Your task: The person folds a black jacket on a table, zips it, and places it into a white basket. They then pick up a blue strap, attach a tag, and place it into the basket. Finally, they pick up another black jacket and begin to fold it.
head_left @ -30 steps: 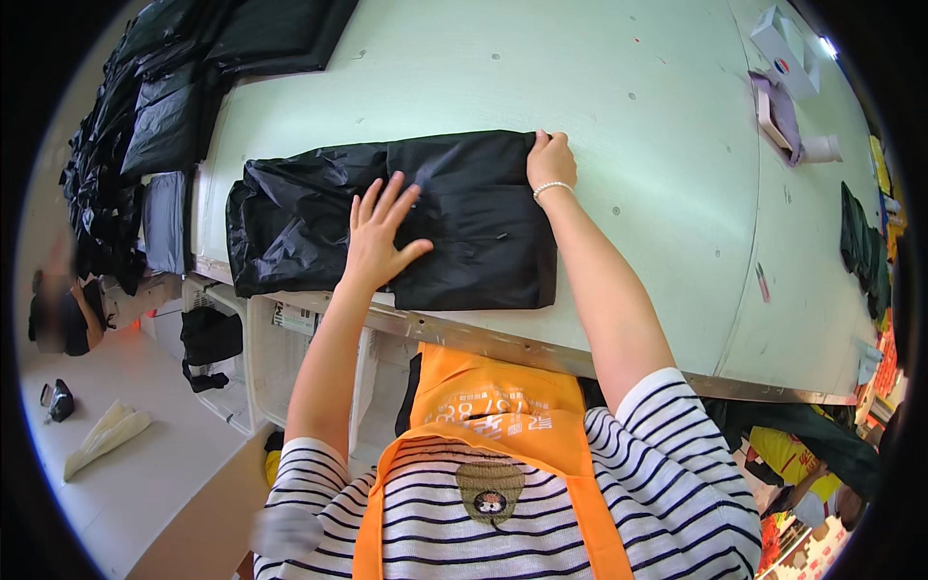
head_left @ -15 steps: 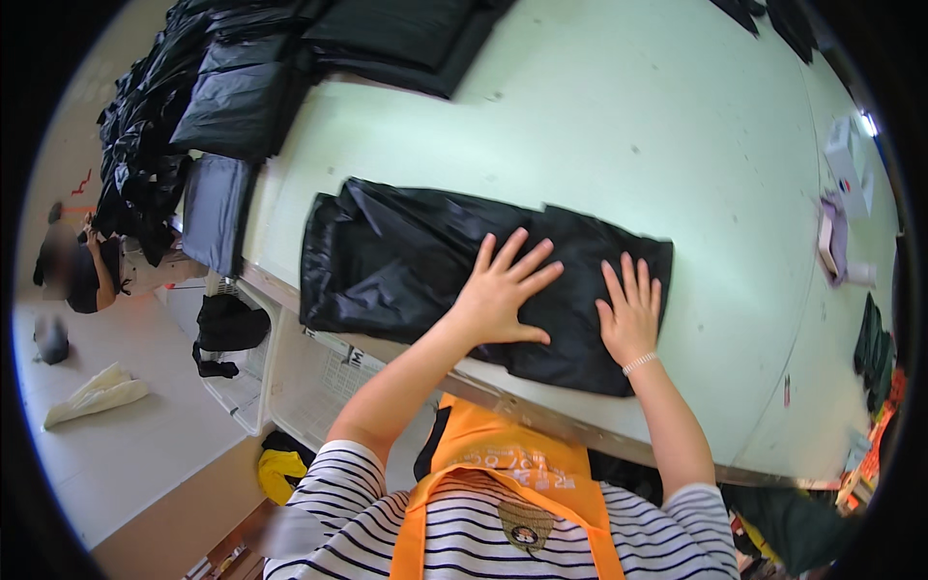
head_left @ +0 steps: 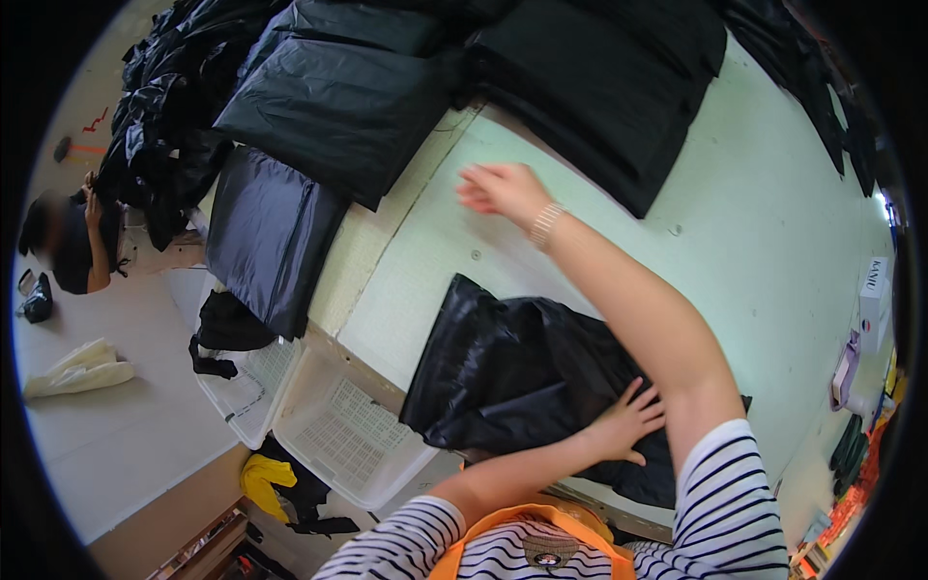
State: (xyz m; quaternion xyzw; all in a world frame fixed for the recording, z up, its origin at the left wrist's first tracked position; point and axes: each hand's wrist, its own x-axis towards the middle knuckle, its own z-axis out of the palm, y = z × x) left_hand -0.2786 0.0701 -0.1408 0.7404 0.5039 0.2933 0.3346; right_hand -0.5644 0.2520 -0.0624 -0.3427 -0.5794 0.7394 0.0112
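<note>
A folded piece of shiny black fabric, loosely creased at its left end, lies along the near edge of the pale green table. My left hand rests flat on its right part, fingers spread. Stretched across to the far left, my right hand is over the bare tabletop with its forearm above the fabric. Motion smears its fingers. Flat folded black stacks stand around it: one beyond to the left and another beyond to the right. The right hand appears apart from both.
A narrower folded black stack sits at the table's left edge, with a heap of crumpled black fabric behind. White plastic baskets stand below the near left edge. Another person is at far left. A white box is far right.
My right hand has lifted off the fabric and swung far to the left. My left hand stays flat on the fabric. The view has turned toward the left stacks.
</note>
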